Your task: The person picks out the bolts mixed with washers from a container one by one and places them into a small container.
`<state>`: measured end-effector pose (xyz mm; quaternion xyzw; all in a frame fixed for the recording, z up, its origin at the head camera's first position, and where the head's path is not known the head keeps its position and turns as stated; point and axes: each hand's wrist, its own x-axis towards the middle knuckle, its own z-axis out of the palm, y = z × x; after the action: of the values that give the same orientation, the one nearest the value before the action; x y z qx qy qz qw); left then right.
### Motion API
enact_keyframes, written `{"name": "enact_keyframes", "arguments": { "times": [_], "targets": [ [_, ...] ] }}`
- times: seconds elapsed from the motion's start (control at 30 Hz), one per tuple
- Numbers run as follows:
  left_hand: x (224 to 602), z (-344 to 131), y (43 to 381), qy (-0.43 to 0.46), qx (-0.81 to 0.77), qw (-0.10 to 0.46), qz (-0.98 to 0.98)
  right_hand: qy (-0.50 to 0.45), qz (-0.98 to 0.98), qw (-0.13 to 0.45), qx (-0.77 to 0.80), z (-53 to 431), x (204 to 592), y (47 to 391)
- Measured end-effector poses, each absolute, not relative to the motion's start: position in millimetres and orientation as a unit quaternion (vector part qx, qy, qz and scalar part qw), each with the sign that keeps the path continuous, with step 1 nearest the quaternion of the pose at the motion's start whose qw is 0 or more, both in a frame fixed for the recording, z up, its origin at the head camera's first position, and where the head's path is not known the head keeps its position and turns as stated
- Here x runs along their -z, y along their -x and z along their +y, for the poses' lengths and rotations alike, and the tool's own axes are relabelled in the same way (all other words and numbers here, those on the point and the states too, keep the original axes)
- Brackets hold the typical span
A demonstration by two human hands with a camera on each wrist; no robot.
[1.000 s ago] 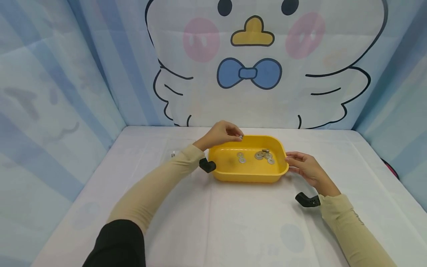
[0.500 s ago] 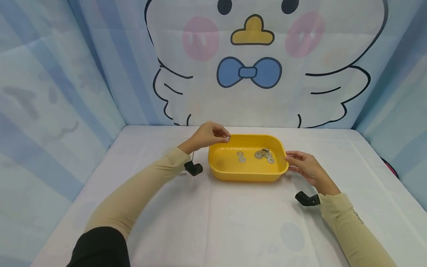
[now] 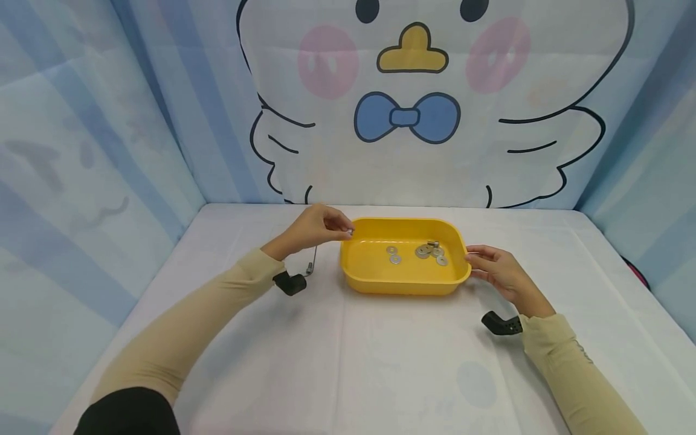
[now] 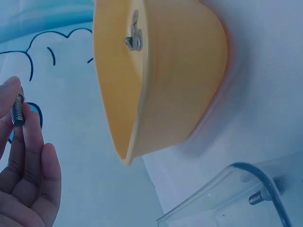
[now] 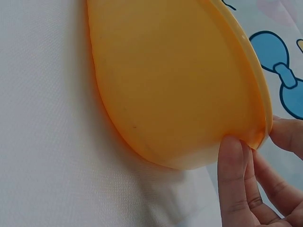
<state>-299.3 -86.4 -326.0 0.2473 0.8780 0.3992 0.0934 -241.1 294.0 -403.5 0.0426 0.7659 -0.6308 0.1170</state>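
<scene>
My left hand (image 3: 315, 228) pinches a small bolt (image 4: 17, 113) between thumb and fingertips, its threaded end showing in the left wrist view. The hand is in the air at the left rim of a yellow plastic tub (image 3: 405, 287). Thumb and fingers of my right hand (image 3: 502, 275) grip the tub's right rim, seen close up in the right wrist view. Several flat metal washers (image 3: 423, 251) lie inside the tub, with a short metal bolt (image 3: 433, 244) among them. Left of the tub, partly hidden by my left arm, is a clear plastic box (image 4: 258, 171).
Another bolt (image 4: 259, 196) shows through the clear box's wall. A white cloth (image 3: 402, 362) covers the table. Behind it hangs a printed curtain (image 3: 405, 169), and blue curtains (image 3: 98, 151) close in both sides.
My left hand has moved left with the bolt, from over the tub's inside to its left rim. The right hand and the tub have stayed in place.
</scene>
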Motion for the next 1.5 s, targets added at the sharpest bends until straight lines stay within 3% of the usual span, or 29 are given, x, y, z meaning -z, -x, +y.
{"name": "enact_keyframes", "arguments": {
  "times": [1.0,1.5],
  "targets": [
    [348,-152,292,-0.205,-0.365,0.024,0.908,-0.042,0.764,0.116,0.633,293,401,238],
    [365,-171,291,-0.189,-0.355,0.017,0.915,-0.037,0.768,0.122,0.627,295,402,239]
  ]
}}
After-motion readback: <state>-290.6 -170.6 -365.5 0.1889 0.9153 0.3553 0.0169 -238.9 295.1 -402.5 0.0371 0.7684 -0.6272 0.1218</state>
